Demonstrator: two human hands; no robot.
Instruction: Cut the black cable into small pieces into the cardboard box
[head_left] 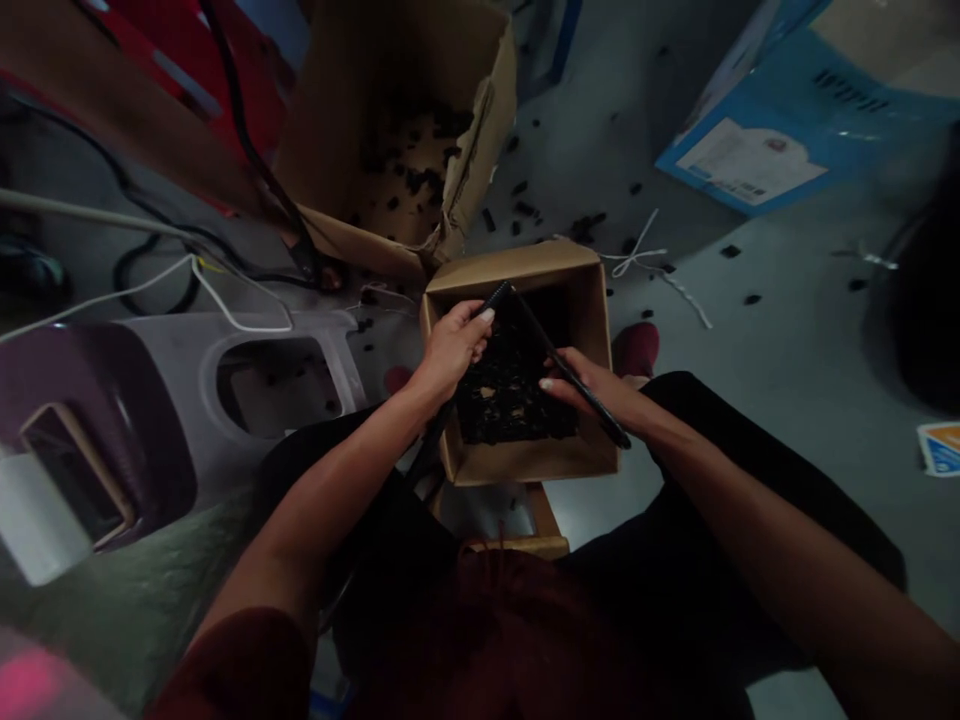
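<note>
My left hand is closed around a black ribbed strip, whose end pokes out past the thumb. In my right hand is a long, thin black stick-like piece, slanting from upper left to lower right. Its upper end meets or nearly meets the end of the strip; whether the two are joined I cannot tell. Both hands are over a small open cardboard box between my legs. Many small black pieces cover the bottom of that box.
A larger open carton with black bits stands beyond the box. Black scraps and white string lie on the floor. A blue package is at upper right. At left are a plastic stool, a purple container and cables.
</note>
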